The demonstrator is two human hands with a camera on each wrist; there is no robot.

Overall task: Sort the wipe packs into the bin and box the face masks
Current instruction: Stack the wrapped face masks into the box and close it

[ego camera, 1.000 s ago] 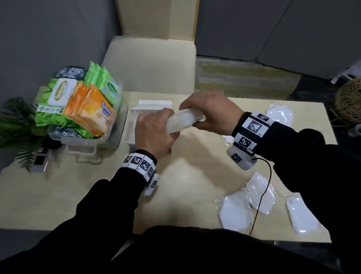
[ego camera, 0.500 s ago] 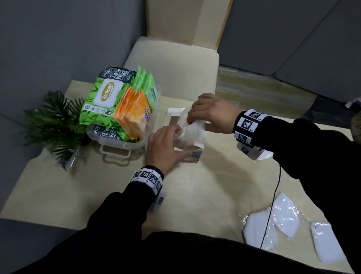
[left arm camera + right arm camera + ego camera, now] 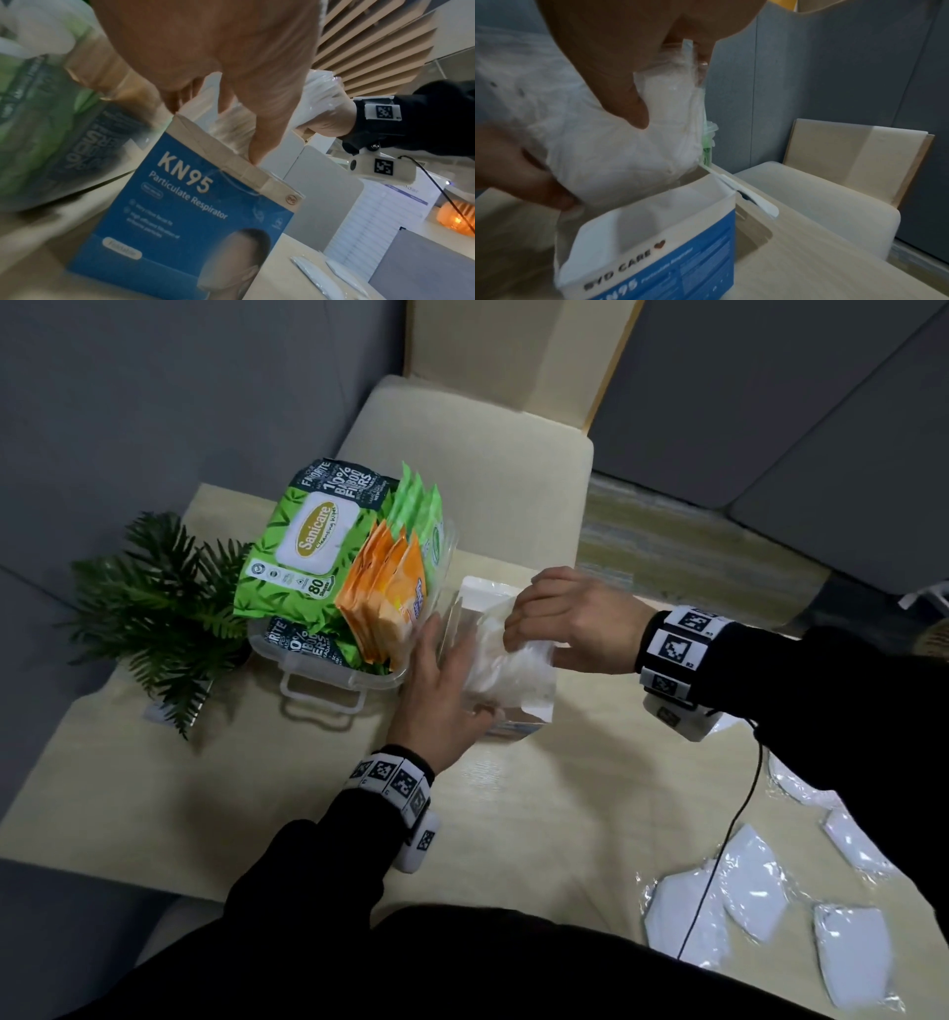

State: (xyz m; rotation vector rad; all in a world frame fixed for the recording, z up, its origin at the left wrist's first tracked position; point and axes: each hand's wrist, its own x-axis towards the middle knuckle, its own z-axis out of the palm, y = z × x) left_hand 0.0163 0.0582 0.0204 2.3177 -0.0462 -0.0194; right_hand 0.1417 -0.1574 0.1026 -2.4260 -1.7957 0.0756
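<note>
An open blue KN95 mask box (image 3: 513, 727) (image 3: 185, 213) (image 3: 680, 253) stands on the table beside the clear bin (image 3: 318, 698). My right hand (image 3: 518, 634) grips a bundle of wrapped white face masks (image 3: 506, 670) (image 3: 608, 146) from above; its lower end sits in the box mouth. My left hand (image 3: 441, 680) lies with straight fingers along the box's left wall, its thumb at the near rim against the bundle. Green wipe packs (image 3: 308, 541) and orange wipe packs (image 3: 390, 598) fill the bin. Several loose wrapped masks (image 3: 755, 891) lie at the table's right front.
A potted fern (image 3: 154, 608) stands left of the bin. A cream chair (image 3: 472, 469) is pushed against the table's far edge. A black cable (image 3: 739, 819) hangs from my right wrist over the loose masks.
Both hands held the mask bundle above the table a second ago. The bundle has gone left and down into the box mouth, and my left hand has let go and moved to the box's side.
</note>
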